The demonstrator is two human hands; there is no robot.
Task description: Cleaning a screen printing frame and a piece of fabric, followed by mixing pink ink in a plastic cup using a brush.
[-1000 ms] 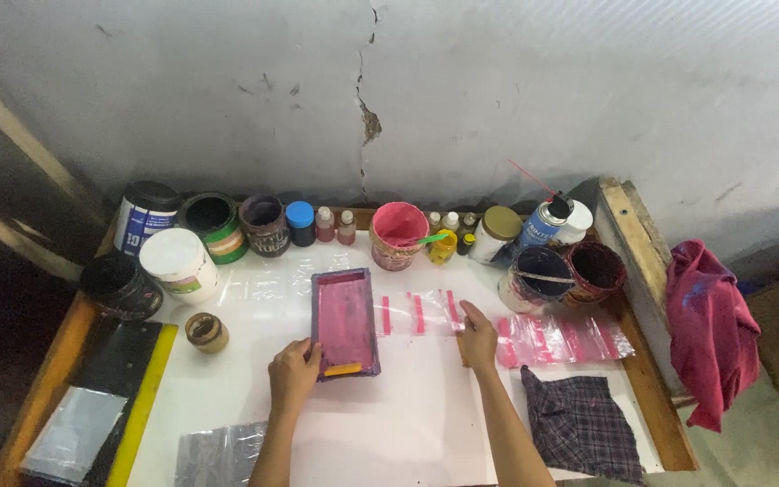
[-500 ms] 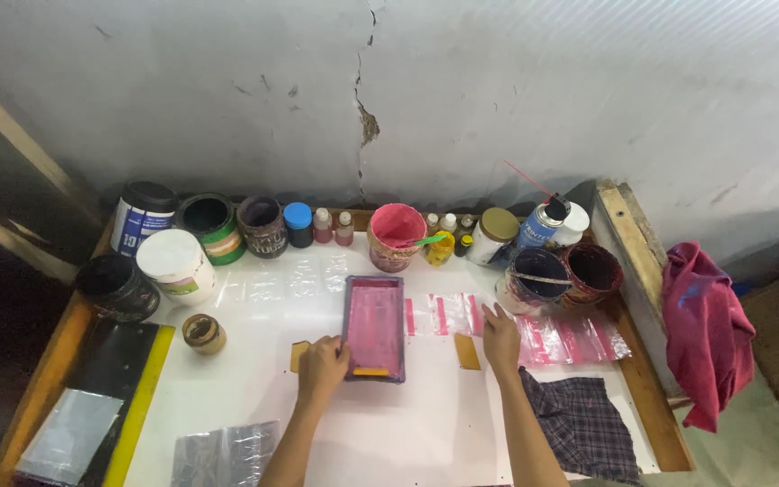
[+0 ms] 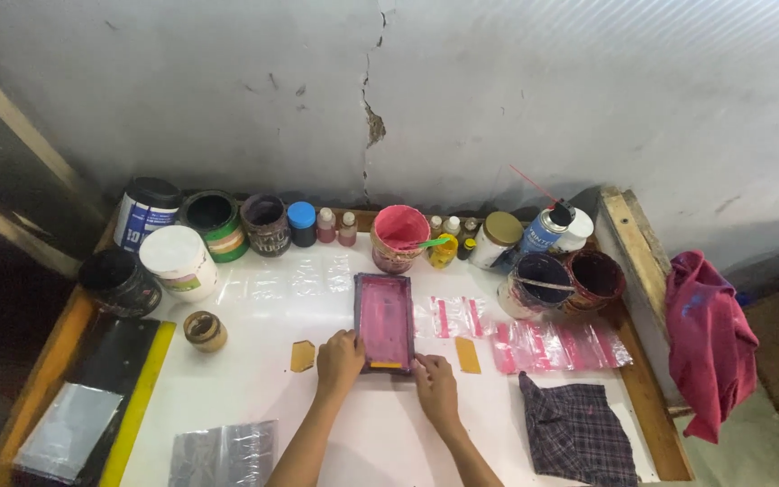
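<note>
Both hands, the left hand [image 3: 340,359] and right hand [image 3: 435,382], press flat on the pink frame [image 3: 384,322] on the table [image 3: 254,379].

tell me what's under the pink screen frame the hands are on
The screen frame lies flat on the white table, held by the left hand and right hand. Clear bags with pink strips show beside its right edge. Whatever lies directly beneath the frame is covered.

frame [image 3: 384,322] on table [image 3: 263,397] | jars [image 3: 268,224] behind | cloth [image 3: 577,431] right
</note>
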